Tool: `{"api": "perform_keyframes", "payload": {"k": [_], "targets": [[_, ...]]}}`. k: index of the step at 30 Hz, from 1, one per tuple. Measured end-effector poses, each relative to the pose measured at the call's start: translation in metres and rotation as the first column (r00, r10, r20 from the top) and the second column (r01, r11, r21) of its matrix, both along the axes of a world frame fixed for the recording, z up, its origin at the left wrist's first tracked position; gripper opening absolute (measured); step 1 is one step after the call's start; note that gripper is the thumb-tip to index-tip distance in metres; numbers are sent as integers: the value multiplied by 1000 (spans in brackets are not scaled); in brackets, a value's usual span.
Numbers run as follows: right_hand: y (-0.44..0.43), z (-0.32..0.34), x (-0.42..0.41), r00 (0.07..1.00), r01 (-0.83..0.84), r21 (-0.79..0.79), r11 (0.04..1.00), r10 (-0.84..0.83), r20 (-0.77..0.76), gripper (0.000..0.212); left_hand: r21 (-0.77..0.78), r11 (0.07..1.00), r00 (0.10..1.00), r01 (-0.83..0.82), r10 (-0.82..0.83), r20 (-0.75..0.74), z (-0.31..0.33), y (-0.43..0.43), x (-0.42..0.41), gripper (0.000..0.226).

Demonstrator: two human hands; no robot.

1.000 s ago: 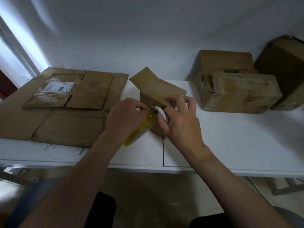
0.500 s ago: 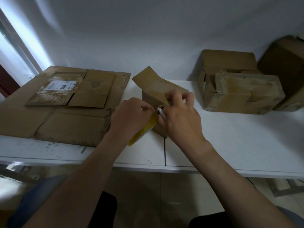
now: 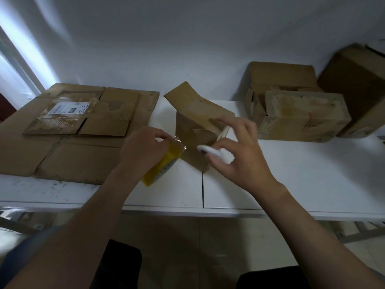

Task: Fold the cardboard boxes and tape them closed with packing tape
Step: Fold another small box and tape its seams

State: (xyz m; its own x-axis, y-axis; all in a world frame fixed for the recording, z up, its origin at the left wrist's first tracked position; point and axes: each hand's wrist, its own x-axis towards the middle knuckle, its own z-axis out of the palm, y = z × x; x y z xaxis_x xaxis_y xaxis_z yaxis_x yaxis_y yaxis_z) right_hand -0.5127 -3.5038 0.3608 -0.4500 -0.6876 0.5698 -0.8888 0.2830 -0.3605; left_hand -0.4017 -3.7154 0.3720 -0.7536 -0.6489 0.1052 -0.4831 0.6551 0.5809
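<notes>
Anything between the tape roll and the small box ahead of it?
Nothing visible. The left hand holds the tape roll beside the small box; the right hand, pinching a white cutter, is at the box's near face.

One head cam, wide-angle, looks fwd and down, close over white table (image 3: 302, 174)
</notes>
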Motion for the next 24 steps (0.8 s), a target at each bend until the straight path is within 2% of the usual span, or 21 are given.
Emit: {"api": "perform_keyframes", "payload": {"k": [2, 3, 5, 7, 8, 10, 13, 15, 17, 19, 21, 24], "targets": [[9, -1, -4, 996, 88, -71, 994, -89, -19, 16, 44, 999, 1000, 0, 0, -10, -1, 0, 4, 17], [15, -3, -7, 995, 102, -46, 994, -103, -6, 18, 71, 997, 1000, 1, 0, -17, -1, 0, 6, 16], [27, -12, -18, 990, 79, 152, 985, -96, 108, 26, 128, 992, 1000, 9, -9, -6, -2, 0, 9, 24], [36, -25, -27, 929, 40, 416, 908, -187, 321, 34, 173, 985, 999, 13, -18, 32, -4, 1, 10, 29], [39, -32, -29, 884, 25, 501, 865, -253, 393, 35, 195, 981, 999, 15, -24, 41, -4, 3, 11, 29], [40, -48, -31, 826, 45, 551, 833, -341, 449, 34, 240, 971, 999, 25, -33, 30, -4, 5, 12, 23], [35, -57, -34, 825, 136, 530, 837, -392, 407, 33, 265, 964, 999, 38, -41, 8, -4, 8, 13, 7], [29, -55, -35, 839, 213, 429, 878, -389, 380, 42, 262, 964, 999, 35, -39, 10, -3, 9, 12, 7], [21, -43, -33, 846, 302, 137, 943, -331, 419, 34, 261, 965, 1000, 27, -27, -5, -3, 8, 10, 10], [12, -27, -29, 879, 304, -114, 946, -232, 417, 33, 264, 964, 1000, 15, -11, -16, -2, 6, 8, 11], [-1, -14, -26, 932, 210, -127, 970, -159, 326, 52, 267, 964, 1000, -7, 11, -14, 0, 4, 8, 11], [-22, -12, -30, 970, 108, 21, 994, -110, 219, 79, 275, 961, 1000, -5, 11, -21, -1, 1, 8, 11]]}}
